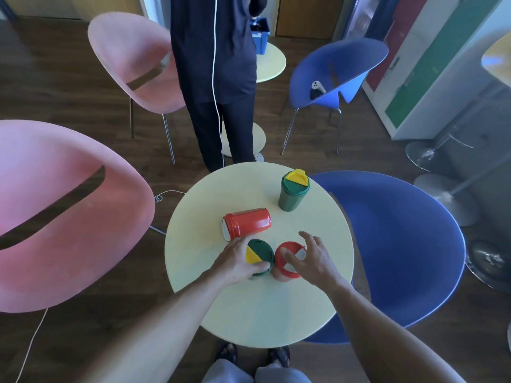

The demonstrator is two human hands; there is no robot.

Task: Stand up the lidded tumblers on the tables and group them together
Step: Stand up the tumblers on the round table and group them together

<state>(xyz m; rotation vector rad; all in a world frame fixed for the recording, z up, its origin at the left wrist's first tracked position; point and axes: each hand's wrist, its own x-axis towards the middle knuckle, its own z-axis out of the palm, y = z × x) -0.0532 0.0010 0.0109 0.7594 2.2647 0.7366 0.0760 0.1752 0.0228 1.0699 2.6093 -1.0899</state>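
On the round pale-yellow table (243,313) stand two tumblers side by side near the middle. My left hand (237,262) is wrapped around the green tumbler with a green-and-yellow lid (261,252). Right beside it stands a red tumbler with a red-and-white lid (284,265); my right hand (312,261) hovers over it with fingers spread, the thumb on the lid. A second red tumbler (247,223) lies on its side just behind, lid toward the left. Another green tumbler with a yellow flap (293,190) stands upright at the table's far right.
Pink chairs (63,217) (138,64) stand to the left, blue chairs (401,244) (340,70) to the right. A person in dark clothes (218,78) stands just beyond the table. Behind is another yellow table (272,62) with a blue bin (260,34). A white cable (166,193) lies on the floor.
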